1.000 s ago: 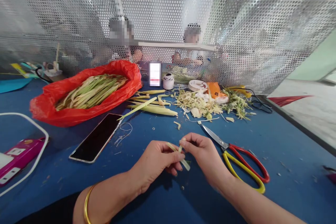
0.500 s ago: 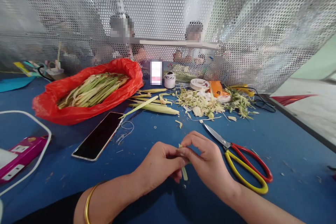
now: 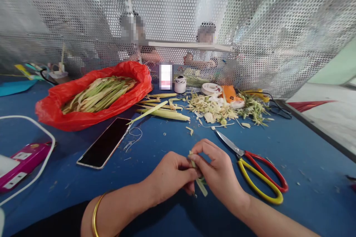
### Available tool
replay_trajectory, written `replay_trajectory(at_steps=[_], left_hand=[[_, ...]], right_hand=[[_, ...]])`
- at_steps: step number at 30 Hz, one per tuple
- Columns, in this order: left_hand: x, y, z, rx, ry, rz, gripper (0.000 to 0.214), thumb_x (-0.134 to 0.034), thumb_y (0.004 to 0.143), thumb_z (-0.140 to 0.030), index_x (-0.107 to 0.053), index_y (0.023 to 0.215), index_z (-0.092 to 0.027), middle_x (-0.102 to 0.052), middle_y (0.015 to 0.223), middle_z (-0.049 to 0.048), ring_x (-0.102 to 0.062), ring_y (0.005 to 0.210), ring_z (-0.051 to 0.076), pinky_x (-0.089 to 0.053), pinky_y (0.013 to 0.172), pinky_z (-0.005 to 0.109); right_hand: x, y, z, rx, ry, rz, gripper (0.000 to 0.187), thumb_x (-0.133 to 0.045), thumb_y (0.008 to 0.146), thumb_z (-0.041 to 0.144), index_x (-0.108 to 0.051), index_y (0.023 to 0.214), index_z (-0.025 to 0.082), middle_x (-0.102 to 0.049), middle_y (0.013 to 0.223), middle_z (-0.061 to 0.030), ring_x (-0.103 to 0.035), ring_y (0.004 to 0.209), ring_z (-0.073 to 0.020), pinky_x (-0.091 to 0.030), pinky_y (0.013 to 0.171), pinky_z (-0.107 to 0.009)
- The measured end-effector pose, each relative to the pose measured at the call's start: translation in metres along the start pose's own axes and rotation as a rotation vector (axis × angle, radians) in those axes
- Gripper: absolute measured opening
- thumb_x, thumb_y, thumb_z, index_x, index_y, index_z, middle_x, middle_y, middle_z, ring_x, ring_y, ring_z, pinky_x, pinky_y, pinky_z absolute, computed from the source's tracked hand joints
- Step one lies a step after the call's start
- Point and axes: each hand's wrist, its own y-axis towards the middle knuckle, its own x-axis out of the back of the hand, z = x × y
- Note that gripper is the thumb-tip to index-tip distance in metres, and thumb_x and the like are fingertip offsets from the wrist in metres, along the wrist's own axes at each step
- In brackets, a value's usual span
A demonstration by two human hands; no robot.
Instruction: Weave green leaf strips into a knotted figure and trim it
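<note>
My left hand (image 3: 169, 176) and my right hand (image 3: 215, 164) meet over the front middle of the table. Between their pinched fingertips is a narrow pale green leaf strip (image 3: 202, 188). Its lower end hangs below the fingers, and a short tip stands up above them; the middle is covered by my fingers. To the right of my right hand lie large scissors (image 3: 241, 153) with one red and one yellow handle. Beyond the hands, several long pale green leaves (image 3: 169, 114) are spread on the blue table (image 3: 155, 139).
At left, a red plastic bag (image 3: 52, 118) holds long leaves. A phone (image 3: 104, 144) lies before it, with a purple power strip (image 3: 27, 159) further left. Trimmed scraps (image 3: 211, 109), a tape roll (image 3: 211, 89) and a small white jar (image 3: 180, 84) stand near the perforated screen (image 3: 172, 14).
The strip's hanging end has swung right and shows more of its length, with some green beside it. Both hands keep nearly the same place and pinch.
</note>
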Motion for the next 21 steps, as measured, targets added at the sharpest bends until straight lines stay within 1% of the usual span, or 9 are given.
replay_trajectory(at_steps=[1,3,5,6,9,11,15,19,21], left_hand=[[0.0,0.0,0.0,-0.002,-0.039,-0.016,0.032,-0.065,0.073,-0.038,-0.059,0.052,-0.015,-0.059,0.049,0.0005,-0.053,0.047,0.01,-0.047,0.057,0.023],[0.001,0.002,-0.001,0.001,-0.132,-0.045,0.035,-0.067,0.073,-0.045,-0.062,0.057,-0.014,-0.062,0.052,0.0013,-0.055,0.048,0.01,-0.046,0.057,0.022],[0.004,0.003,-0.001,0.017,-0.215,-0.063,0.041,-0.063,0.075,-0.053,-0.065,0.067,-0.013,-0.066,0.058,0.0029,-0.058,0.05,0.01,-0.046,0.057,0.022],[0.005,0.003,-0.001,0.024,-0.245,-0.073,0.043,-0.061,0.077,-0.056,-0.067,0.073,-0.013,-0.068,0.061,0.0039,-0.059,0.051,0.011,-0.046,0.057,0.022],[0.008,0.003,-0.002,0.032,-0.275,-0.114,0.044,-0.06,0.078,-0.057,-0.068,0.083,-0.013,-0.071,0.068,0.0062,-0.061,0.052,0.011,-0.045,0.055,0.022],[0.008,0.003,-0.003,0.038,-0.258,-0.128,0.043,-0.064,0.076,-0.054,-0.069,0.085,-0.013,-0.072,0.069,0.0063,-0.06,0.05,0.011,-0.043,0.053,0.022],[0.007,0.002,-0.003,0.043,-0.199,-0.114,0.037,-0.069,0.073,-0.049,-0.07,0.083,-0.013,-0.069,0.061,0.0036,-0.057,0.046,0.01,-0.042,0.051,0.021],[0.005,0.002,-0.004,-0.007,-0.147,-0.075,0.025,-0.068,0.072,-0.039,-0.066,0.066,-0.014,-0.065,0.054,0.0018,-0.053,0.046,0.01,-0.043,0.053,0.023],[0.004,0.002,-0.005,-0.035,-0.112,-0.05,0.025,-0.066,0.074,-0.035,-0.064,0.059,-0.014,-0.065,0.053,0.0023,-0.053,0.048,0.01,-0.04,0.053,0.022]], right_hand=[[0.002,0.003,0.0,-0.043,0.022,0.009,0.017,-0.055,0.084,0.021,-0.059,0.068,0.02,-0.059,0.073,0.0,-0.056,0.068,-0.0141,-0.043,0.063,-0.024],[0.008,0.009,-0.002,-0.143,0.068,0.01,0.017,-0.055,0.086,0.031,-0.063,0.076,0.02,-0.063,0.078,-0.0016,-0.058,0.074,-0.0164,-0.044,0.066,-0.026],[0.014,0.015,-0.003,-0.23,0.102,0.005,0.025,-0.054,0.086,0.041,-0.066,0.083,0.019,-0.065,0.082,-0.0029,-0.058,0.078,-0.0182,-0.044,0.069,-0.028],[0.016,0.017,-0.003,-0.261,0.123,0.019,0.029,-0.055,0.086,0.045,-0.066,0.084,0.019,-0.066,0.081,-0.0032,-0.058,0.078,-0.0186,-0.044,0.07,-0.029],[0.019,0.02,-0.003,-0.351,0.213,0.119,0.036,-0.059,0.081,0.052,-0.063,0.072,0.017,-0.063,0.07,-0.0021,-0.056,0.071,-0.0174,-0.043,0.069,-0.029],[0.017,0.019,-0.002,-0.384,0.265,0.141,0.035,-0.064,0.078,0.05,-0.06,0.066,0.017,-0.06,0.064,-0.0005,-0.055,0.067,-0.0162,-0.043,0.067,-0.028],[0.013,0.015,0.001,-0.353,0.289,0.077,0.029,-0.066,0.075,0.042,-0.058,0.062,0.018,-0.058,0.06,0.001,-0.053,0.061,-0.0146,-0.042,0.063,-0.028],[0.006,0.01,-0.002,-0.326,0.204,0.013,0.025,-0.063,0.075,0.038,-0.058,0.061,0.018,-0.057,0.059,0.0007,-0.049,0.06,-0.0145,-0.04,0.059,-0.028],[0.003,0.009,-0.005,-0.319,0.159,-0.02,0.024,-0.062,0.076,0.037,-0.057,0.061,0.019,-0.054,0.058,0.0014,-0.046,0.059,-0.0141,-0.039,0.057,-0.027]])
